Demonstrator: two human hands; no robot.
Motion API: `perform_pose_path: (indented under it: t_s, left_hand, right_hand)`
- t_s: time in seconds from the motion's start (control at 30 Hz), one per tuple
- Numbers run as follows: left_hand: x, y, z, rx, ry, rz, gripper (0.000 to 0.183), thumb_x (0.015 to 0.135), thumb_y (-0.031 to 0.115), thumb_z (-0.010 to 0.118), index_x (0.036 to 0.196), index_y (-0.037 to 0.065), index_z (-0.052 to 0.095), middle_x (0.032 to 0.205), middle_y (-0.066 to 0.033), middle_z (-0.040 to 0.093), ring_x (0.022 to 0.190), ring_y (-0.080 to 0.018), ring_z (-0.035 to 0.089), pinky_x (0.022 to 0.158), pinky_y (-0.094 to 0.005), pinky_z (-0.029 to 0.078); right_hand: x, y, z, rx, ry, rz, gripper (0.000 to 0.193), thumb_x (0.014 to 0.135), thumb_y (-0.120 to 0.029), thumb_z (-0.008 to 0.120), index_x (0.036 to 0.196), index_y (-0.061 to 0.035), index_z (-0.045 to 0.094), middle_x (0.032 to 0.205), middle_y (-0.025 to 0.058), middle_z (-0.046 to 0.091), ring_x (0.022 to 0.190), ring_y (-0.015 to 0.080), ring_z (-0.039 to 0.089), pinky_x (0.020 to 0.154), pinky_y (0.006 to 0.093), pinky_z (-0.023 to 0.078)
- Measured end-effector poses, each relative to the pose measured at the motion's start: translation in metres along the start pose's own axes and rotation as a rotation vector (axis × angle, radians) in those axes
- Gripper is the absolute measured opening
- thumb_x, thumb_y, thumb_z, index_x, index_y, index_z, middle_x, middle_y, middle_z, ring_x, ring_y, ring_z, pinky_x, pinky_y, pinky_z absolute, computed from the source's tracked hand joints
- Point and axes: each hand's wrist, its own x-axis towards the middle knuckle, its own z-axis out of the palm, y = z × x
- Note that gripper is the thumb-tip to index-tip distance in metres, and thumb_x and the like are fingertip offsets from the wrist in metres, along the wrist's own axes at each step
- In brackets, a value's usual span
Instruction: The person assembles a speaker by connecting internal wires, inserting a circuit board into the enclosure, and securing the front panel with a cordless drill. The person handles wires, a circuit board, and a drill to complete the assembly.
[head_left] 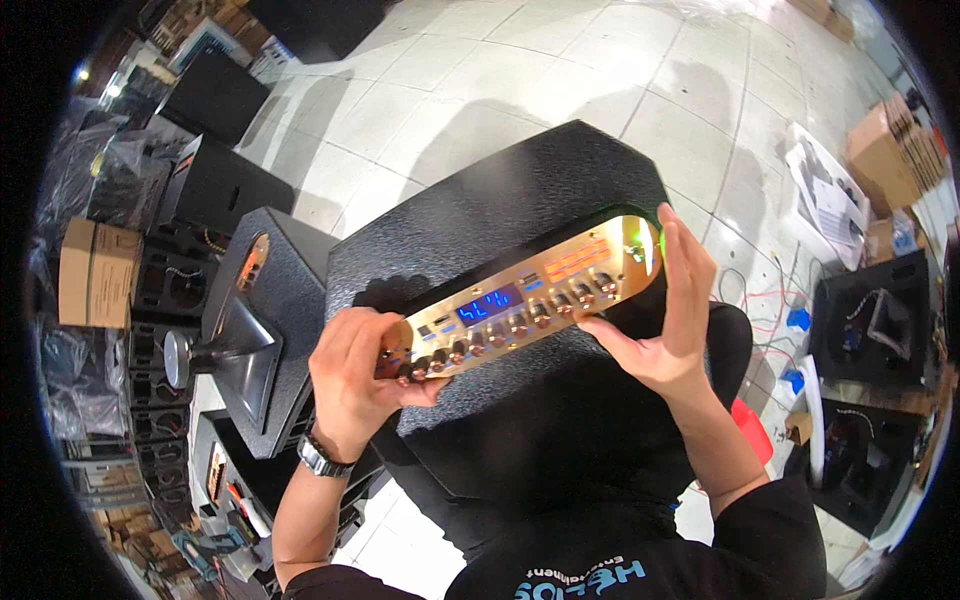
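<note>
A gold control panel (512, 333) with rounded ends lies slanted over the dark slot in the top of a black textured speaker cabinet (590, 165). It carries a row of dark knobs, a lit blue display (489, 305) and a green glow at its right end. My left hand (352, 370) is closed round the panel's left end, thumb along the lower edge and fingers over the top. At the other end my right hand (668, 320) grips it, the thumb under the lower edge and the fingers straight along the end. Whether the panel is seated in the slot, I cannot tell.
Left of the cabinet stands another black speaker cabinet (300, 260) with a horn (240, 360) on it. A cardboard box (98, 272) sits farther left. Black cabinets (870, 320), red cables (765, 322) and cartons (893, 155) lie on the tiled floor at right.
</note>
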Motion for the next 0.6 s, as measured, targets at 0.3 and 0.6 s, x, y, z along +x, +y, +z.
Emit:
perform_pose_path:
  t_s: [0.3, 0.6]
  left_hand:
    - [0.003, 0.011, -0.003, -0.013, -0.06, -0.056, 0.072, 0.05, 0.039, 0.099, 0.103, 0.002, 0.067, 0.084, -0.0092, 0.063, 0.08, -0.0324, 0.064, 0.072, -0.0418, 0.053]
    - [0.023, 0.038, -0.01, 0.072, -0.208, -0.203, 0.059, 0.043, 0.01, 0.093, 0.093, 0.001, 0.064, 0.085, -0.0104, 0.051, 0.082, -0.0328, 0.053, 0.074, -0.0434, 0.045]
  right_hand:
    - [-0.002, -0.001, 0.002, -0.027, -0.002, 0.05, 0.113, 0.06, -0.033, 0.1, 0.151, 0.0042, 0.046, 0.147, 0.0222, 0.055, 0.129, 0.0378, 0.056, 0.107, 0.0469, 0.042]
    - [-0.001, -0.004, 0.003, -0.138, -0.083, 0.075, 0.091, 0.068, -0.035, 0.095, 0.143, -0.002, 0.056, 0.13, 0.0144, 0.063, 0.123, 0.0342, 0.059, 0.109, 0.0499, 0.037]
